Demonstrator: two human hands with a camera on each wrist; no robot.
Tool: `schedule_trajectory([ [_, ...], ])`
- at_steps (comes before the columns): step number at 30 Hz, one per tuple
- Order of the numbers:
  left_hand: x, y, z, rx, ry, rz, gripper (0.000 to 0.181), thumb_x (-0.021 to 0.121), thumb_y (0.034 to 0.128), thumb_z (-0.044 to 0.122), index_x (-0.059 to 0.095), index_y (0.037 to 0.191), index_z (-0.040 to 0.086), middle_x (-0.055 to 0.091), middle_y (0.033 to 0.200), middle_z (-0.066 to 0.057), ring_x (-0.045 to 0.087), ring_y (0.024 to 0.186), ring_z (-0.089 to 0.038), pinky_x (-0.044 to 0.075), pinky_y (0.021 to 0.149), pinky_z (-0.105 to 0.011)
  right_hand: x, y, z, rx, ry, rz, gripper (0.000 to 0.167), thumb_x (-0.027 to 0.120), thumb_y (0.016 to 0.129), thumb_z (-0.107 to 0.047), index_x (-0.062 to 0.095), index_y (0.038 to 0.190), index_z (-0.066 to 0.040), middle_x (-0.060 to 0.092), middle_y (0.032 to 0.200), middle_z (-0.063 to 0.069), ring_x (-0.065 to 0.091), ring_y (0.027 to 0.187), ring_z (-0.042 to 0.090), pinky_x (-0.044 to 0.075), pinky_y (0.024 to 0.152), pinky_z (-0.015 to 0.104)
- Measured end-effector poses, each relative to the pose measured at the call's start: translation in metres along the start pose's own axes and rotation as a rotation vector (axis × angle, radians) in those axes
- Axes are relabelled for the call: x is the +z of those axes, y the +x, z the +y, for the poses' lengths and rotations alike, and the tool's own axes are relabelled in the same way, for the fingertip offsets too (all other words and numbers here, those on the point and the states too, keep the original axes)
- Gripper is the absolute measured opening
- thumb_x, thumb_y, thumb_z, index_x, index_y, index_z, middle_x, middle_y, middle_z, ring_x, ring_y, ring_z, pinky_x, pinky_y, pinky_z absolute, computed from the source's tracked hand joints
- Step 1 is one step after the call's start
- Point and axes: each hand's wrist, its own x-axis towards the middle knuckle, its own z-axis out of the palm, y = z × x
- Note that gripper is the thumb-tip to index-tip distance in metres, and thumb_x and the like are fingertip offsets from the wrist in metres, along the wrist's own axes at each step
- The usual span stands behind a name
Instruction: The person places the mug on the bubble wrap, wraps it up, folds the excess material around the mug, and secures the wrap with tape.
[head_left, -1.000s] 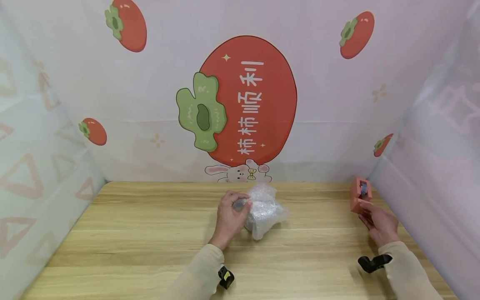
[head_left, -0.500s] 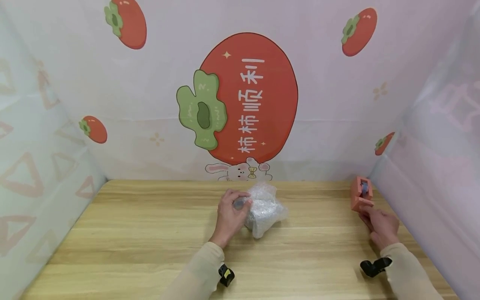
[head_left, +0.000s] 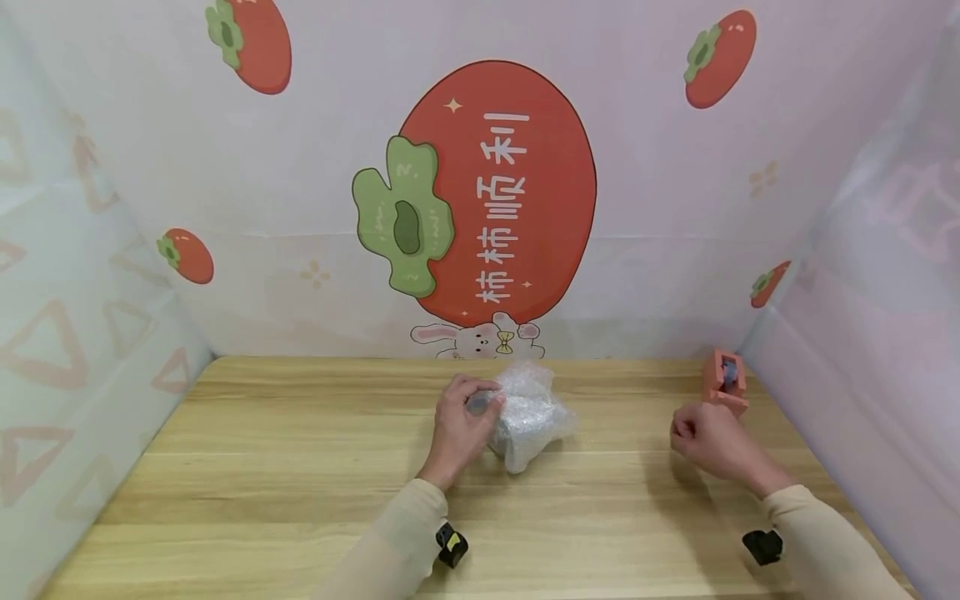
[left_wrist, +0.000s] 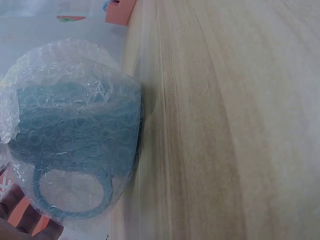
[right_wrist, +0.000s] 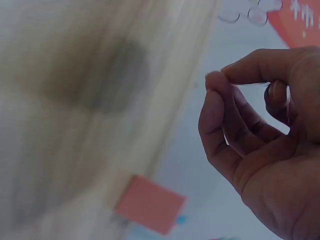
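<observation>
A light blue mug [left_wrist: 80, 125] stands on the table, wrapped in bubble wrap [head_left: 528, 425]. Its handle shows through the wrap in the left wrist view. My left hand [head_left: 459, 437] holds the wrap at its left side, thumb and fingers curled onto it. My right hand [head_left: 712, 442] is above the table just in front of the orange tape dispenser [head_left: 725, 383]. In the right wrist view its thumb and fingertips [right_wrist: 215, 82] meet in a pinch, apparently on a piece of clear tape too thin to make out.
The wooden table [head_left: 262, 467] runs back to a printed cloth [head_left: 637, 275] with persimmon drawings. Cloth walls border both sides. The tape dispenser stands near the back right corner, close to the right wall.
My right hand has left the front end of the tape dispenser and moved left and toward me, fingers pinched. The left hand and the wrapped mug have stayed in place.
</observation>
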Motion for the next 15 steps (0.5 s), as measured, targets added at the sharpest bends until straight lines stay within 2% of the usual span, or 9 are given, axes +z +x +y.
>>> schedule_trajectory([
  [2,0.000,0.000,0.000,0.003,-0.005,0.002,0.011,0.076,0.0874,0.008,0.077,0.098,0.009,0.064,0.100,-0.003,0.060,0.106,-0.027,0.046,0.097,-0.052,-0.001,0.005,-0.011,-0.060,-0.066,-0.019,0.045,0.064,0.079,0.012,0.035,0.062,-0.018,0.031,0.064,-0.010,0.025,0.055,0.001,0.029,0.054,0.023],
  [7,0.000,0.000,-0.001,0.010,-0.007,0.007,0.011,0.076,0.0869,0.009,0.077,0.098,0.009,0.064,0.100,-0.003,0.060,0.106,-0.027,0.046,0.096,-0.052,-0.003,0.012,-0.030,-0.135,-0.152,-0.085,0.044,0.064,0.075,0.012,0.037,0.061,-0.020,0.037,0.071,-0.009,0.028,0.058,0.002,0.027,0.053,0.022],
  [10,-0.001,-0.001,-0.001,0.009,-0.008,0.008,0.011,0.077,0.0866,0.009,0.077,0.098,0.009,0.065,0.100,-0.003,0.060,0.106,-0.027,0.046,0.097,-0.052,-0.002,0.014,-0.035,-0.176,-0.179,-0.085,0.045,0.066,0.074,0.012,0.037,0.060,-0.021,0.040,0.076,-0.010,0.031,0.059,0.001,0.029,0.053,0.022],
  [15,0.000,0.000,-0.002,0.020,-0.011,0.012,0.012,0.077,0.0864,0.009,0.077,0.098,0.009,0.065,0.101,-0.003,0.061,0.107,-0.028,0.046,0.097,-0.052,0.000,0.016,-0.038,-0.236,-0.171,-0.063,0.048,0.064,0.071,0.014,0.035,0.059,-0.022,0.038,0.076,-0.011,0.030,0.061,0.001,0.030,0.054,0.022],
])
